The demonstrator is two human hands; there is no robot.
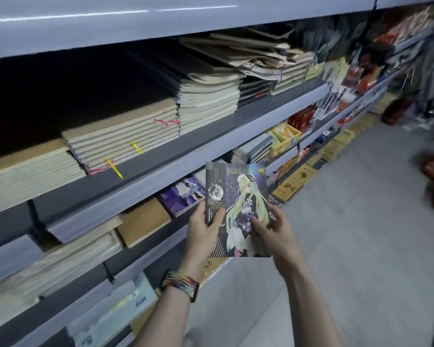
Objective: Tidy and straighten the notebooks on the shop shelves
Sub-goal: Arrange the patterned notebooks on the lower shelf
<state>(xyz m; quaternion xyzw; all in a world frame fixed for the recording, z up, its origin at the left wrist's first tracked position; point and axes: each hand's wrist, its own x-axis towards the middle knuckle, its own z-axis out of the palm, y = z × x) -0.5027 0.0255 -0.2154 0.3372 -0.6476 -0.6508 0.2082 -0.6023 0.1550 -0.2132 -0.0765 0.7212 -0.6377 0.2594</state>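
Note:
A dark notebook (236, 196) with a green-haired cartoon figure on its cover is held upright in front of the shelves. My left hand (204, 227) grips its lower left edge, thumb on the cover. My right hand (273, 229) holds its lower right side, thumb pressed on the cover. A purple notebook (179, 195) lies on the shelf just behind it, beside a brown kraft notebook (143, 221). Stacks of kraft notebooks (125, 136) fill the shelf above.
Grey shelf rails (211, 136) run diagonally to the upper right. Untidy paper bags (256, 53) sit on the upper shelf. Yellow boxes (286, 134) and red packets (301, 118) lie farther along. Cardboard boxes (301, 176) line the grey floor (361, 234).

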